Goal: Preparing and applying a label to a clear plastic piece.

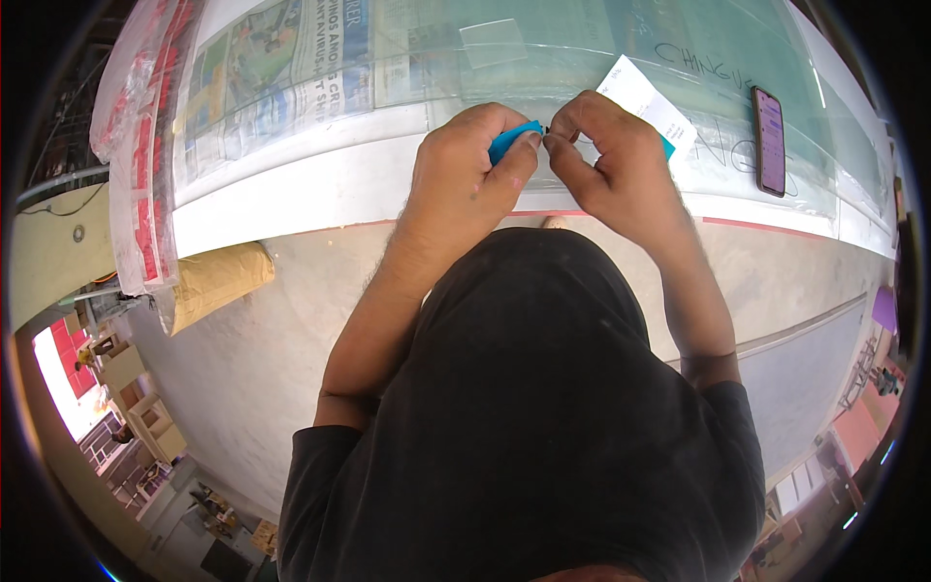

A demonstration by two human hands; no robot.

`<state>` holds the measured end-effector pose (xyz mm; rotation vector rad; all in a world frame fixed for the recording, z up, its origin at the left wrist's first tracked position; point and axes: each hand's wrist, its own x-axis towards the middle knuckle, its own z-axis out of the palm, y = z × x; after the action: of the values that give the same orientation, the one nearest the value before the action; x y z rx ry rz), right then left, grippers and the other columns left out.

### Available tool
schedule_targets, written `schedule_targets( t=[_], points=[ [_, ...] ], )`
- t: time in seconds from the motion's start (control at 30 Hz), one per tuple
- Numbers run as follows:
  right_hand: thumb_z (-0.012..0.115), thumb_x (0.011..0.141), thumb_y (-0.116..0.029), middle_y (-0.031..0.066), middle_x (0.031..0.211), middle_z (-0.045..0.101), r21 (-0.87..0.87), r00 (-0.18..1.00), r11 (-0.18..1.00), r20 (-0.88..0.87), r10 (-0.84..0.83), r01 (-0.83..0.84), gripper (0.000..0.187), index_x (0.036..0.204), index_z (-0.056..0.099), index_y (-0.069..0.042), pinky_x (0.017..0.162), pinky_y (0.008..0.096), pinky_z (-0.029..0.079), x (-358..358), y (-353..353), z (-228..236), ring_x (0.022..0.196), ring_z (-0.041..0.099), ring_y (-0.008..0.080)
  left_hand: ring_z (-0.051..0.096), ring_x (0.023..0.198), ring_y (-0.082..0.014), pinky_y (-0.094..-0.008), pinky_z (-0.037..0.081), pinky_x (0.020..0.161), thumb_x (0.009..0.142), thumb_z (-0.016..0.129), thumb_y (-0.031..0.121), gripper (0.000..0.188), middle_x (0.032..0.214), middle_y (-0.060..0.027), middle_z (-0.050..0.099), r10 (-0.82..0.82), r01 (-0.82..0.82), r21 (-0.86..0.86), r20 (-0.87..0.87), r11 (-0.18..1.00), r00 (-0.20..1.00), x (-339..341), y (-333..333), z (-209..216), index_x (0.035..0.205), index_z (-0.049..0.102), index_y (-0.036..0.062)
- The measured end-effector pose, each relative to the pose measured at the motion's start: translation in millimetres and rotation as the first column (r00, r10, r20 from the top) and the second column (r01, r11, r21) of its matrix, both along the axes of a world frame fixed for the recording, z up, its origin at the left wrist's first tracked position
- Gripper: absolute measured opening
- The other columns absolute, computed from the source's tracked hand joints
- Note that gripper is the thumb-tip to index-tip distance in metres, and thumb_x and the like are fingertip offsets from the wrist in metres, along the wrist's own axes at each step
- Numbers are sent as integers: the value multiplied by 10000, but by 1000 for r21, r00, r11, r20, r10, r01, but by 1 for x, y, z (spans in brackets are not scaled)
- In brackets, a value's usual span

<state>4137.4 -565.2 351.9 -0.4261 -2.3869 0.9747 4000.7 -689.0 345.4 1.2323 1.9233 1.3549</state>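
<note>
My left hand (470,170) is closed around a small bright blue object (511,142); its kind is mostly hidden by the fingers. A short dark tip shows at its right end, between my two hands. My right hand (621,160) has thumb and forefinger pinched together right by that dark tip. What the pinch holds, if anything, is too small to make out. Beside the right hand lies a white sheet of paper (640,97) with handwriting, and a bit of teal (668,147) shows at the hand's edge.
A phone with a lit screen (769,141) lies at the right on the glass-topped table (572,73). A small clear square piece (493,44) rests farther back. Newspaper (281,58) lies at the left, beside red-and-clear plastic wrap (145,175). A brown paper package (221,283) is below the table edge.
</note>
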Motion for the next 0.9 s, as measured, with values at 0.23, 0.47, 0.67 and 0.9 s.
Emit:
schedule_targets(
  t=[0.23, 0.47, 0.67, 0.9],
  points=[
    [652, 792, -71, 100, 798, 638, 128, 984, 983, 100, -144, 131, 69, 836, 613, -36, 557, 389, 486, -8, -15, 6, 626, 624, 295, 604, 664, -211, -307, 478, 621, 858, 645, 109, 107, 805, -108, 656, 63, -29, 116, -297, 993, 953, 0, -1, -4, 886, 656, 5],
    [667, 790, -50, 117, 869, 650, 97, 990, 986, -5, -138, 138, 148, 934, 638, -30, 596, 369, 518, -9, -18, 1, 685, 660, 296, 561, 654, -138, -277, 457, 609, 868, 643, 106, 109, 764, -76, 637, 80, -68, 115, -103, 991, 991, 1, -5, -1, 907, 661, 6],
    [675, 798, -5, 82, 905, 639, 216, 998, 975, -43, -48, 56, 150, 940, 649, -44, 587, 351, 528, -8, -15, 4, 686, 661, 283, 619, 703, -262, -344, 494, 654, 849, 643, 99, 123, 846, -137, 662, 76, -75, 16, -11, 997, 997, -3, -11, 5, 928, 646, 4],
    [699, 804, -29, 72, 870, 622, 266, 1000, 964, 19, 2, -7, 121, 912, 647, -43, 565, 349, 522, -5, -15, 5, 662, 652, 279, 625, 714, -248, -334, 496, 664, 854, 640, 99, 136, 854, -139, 666, 73, -73, -3, 17, 997, 997, -1, -12, 5, 943, 651, -2]
  ],
)
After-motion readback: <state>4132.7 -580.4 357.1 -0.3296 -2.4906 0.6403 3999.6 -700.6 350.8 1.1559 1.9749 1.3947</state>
